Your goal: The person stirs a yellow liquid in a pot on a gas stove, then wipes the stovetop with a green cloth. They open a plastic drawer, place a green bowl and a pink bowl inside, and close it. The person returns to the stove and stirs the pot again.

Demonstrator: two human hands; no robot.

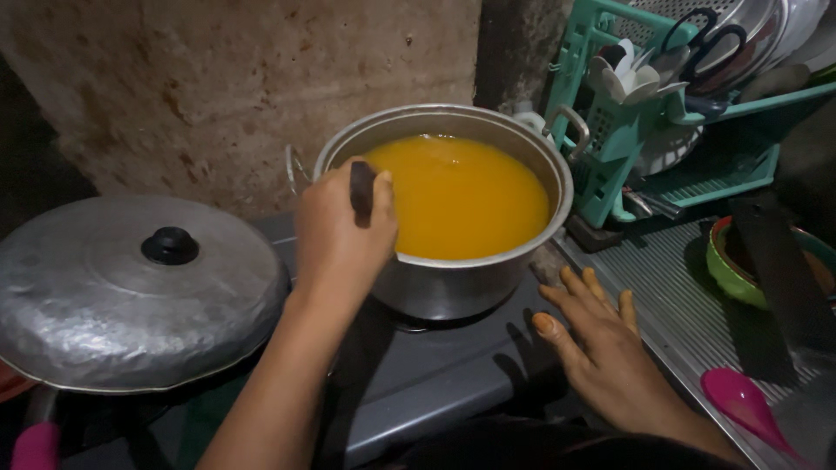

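A metal pot (470,283) full of orange-yellow liquid (461,196) stands on a dark stove top (435,374). My left hand (340,235) is closed around a dark utensil handle (361,191) at the pot's near-left rim; the rest of the utensil is hidden in the liquid. My right hand (601,339) lies flat with fingers spread on the stove's right edge, just beside the pot's base, holding nothing.
A domed metal lid with a black knob (131,287) covers a pan at left, with a pink handle (35,446) below. A teal dish rack (644,113) with utensils and scissors stands at back right. A green bowl (727,265) and a pink spoon (744,405) lie at right.
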